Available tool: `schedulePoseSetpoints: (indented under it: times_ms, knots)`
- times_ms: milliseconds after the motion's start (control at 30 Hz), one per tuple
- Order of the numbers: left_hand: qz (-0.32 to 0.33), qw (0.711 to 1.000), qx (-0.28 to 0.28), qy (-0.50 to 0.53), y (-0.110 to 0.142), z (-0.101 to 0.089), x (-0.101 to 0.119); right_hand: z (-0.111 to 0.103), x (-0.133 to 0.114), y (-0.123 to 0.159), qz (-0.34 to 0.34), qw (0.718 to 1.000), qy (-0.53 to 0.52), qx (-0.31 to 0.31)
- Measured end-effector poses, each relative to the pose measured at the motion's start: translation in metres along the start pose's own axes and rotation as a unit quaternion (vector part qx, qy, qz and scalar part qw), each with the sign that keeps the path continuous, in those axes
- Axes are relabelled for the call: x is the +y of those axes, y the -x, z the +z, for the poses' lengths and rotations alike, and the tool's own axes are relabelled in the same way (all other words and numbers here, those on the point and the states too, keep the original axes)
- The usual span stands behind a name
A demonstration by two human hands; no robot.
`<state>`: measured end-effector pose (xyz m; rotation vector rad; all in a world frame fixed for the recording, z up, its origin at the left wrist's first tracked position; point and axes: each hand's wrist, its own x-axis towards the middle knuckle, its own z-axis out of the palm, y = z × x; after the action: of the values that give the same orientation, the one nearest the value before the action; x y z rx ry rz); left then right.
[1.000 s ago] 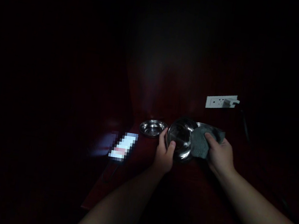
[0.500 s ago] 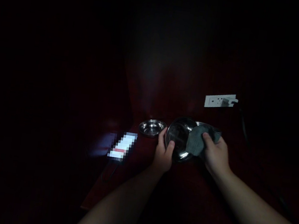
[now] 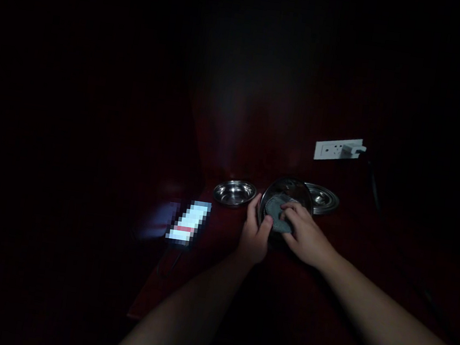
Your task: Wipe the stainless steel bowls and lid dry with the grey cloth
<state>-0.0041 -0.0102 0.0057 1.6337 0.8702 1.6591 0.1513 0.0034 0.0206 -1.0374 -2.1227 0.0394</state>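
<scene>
In the head view, the left hand (image 3: 255, 239) gripped a shiny, round metal bowl (image 3: 295, 187), tilted over a dark red tabletop (image 3: 207, 272); the right hand's (image 3: 308, 238) curled fingers held a textured grey-green cloth (image 3: 277, 216) inside. The bowl partly hid a ridged metal plate (image 3: 328, 201); darkness swallowed the surroundings.

No txt, brand or no. legible. Screen (image 3: 189, 219): pixelated to blocks, mostly white w/ a red band in lower half; any wording unreadable. Socket plate (image 3: 330, 150): holes visible, but any markings too small & dim to make out. Plug (image 3: 353, 150) in it: ditto, can't tell if there's a logo or rating.
</scene>
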Motion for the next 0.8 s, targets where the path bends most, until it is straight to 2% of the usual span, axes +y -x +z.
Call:
schedulePoseSetpoints:
  times_ms: [233,433,600,800]
  knots:
    - [-0.011,1.000,-0.003,-0.010,-0.0004,0.0008,-0.0016,-0.0041,0.0075,0.0002,0.019,0.996,0.030,-0.079]
    - [-0.013,0.999,-0.003,-0.046,-0.0002,-0.0011,-0.0014,-0.0006,0.0071,0.0016,0.013,0.990,-0.011,-0.139]
    - [-0.007,0.999,-0.006,-0.051,0.0000,-0.0012,-0.0013,0.0000,0.0058,0.0012,0.003,0.989,-0.040,-0.145]
    - [-0.006,0.999,-0.015,-0.042,0.0005,-0.0010,-0.0007,-0.0012,-0.0017,0.0014,-0.012,0.985,-0.128,-0.119]
